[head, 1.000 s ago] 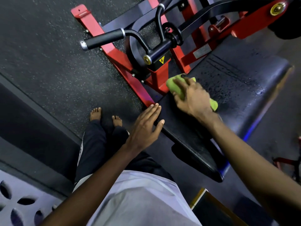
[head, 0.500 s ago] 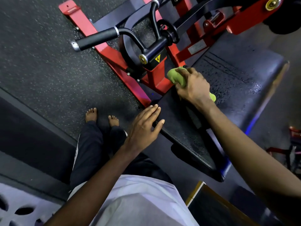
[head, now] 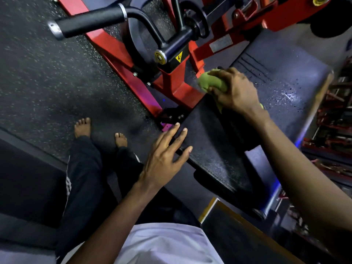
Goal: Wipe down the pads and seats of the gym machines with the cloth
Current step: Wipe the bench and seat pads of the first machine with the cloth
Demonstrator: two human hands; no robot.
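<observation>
A long black padded bench (head: 213, 149) of a red-framed gym machine (head: 171, 86) runs from the lower middle to the upper right, its far part speckled with wet droplets. My right hand (head: 234, 90) grips a bunched green cloth (head: 211, 82) and presses it on the pad beside the red upright post. My left hand (head: 165, 159) hovers with fingers spread over the pad's near left edge, holding nothing.
A black foam-grip handle bar (head: 89, 21) juts out above the bench at the upper left. Speckled rubber flooring (head: 47, 73) lies left, with my bare feet (head: 82, 126) on it. Red racks (head: 335, 130) stand at the right edge; a yellow-edged box (head: 211, 208) sits below the bench.
My right hand has slid the cloth up the pad toward the red post and bunched it tighter. The left hand has stayed by the pad's edge. The view has moved closer.
</observation>
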